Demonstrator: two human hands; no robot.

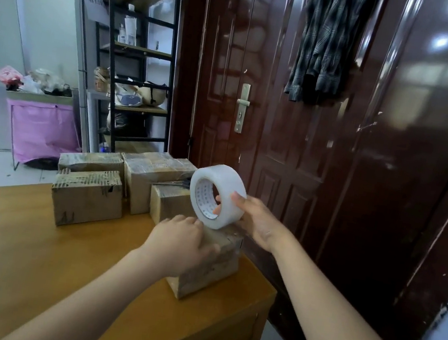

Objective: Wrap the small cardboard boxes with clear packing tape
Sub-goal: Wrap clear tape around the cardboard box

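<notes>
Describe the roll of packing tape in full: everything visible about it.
The roll of clear packing tape is a thick, wide ring of milky translucent film wound on a white core with faint printed marks inside. It stands on edge, its open centre facing the camera and slightly left, at the far top edge of the nearest cardboard box. The right hand grips it, fingers through the core. The left hand rests on the box beside its lower edge.

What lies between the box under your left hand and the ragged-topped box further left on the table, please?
Only bare table lies between the near box under the left hand and the ragged-topped box, in the head view.
</notes>
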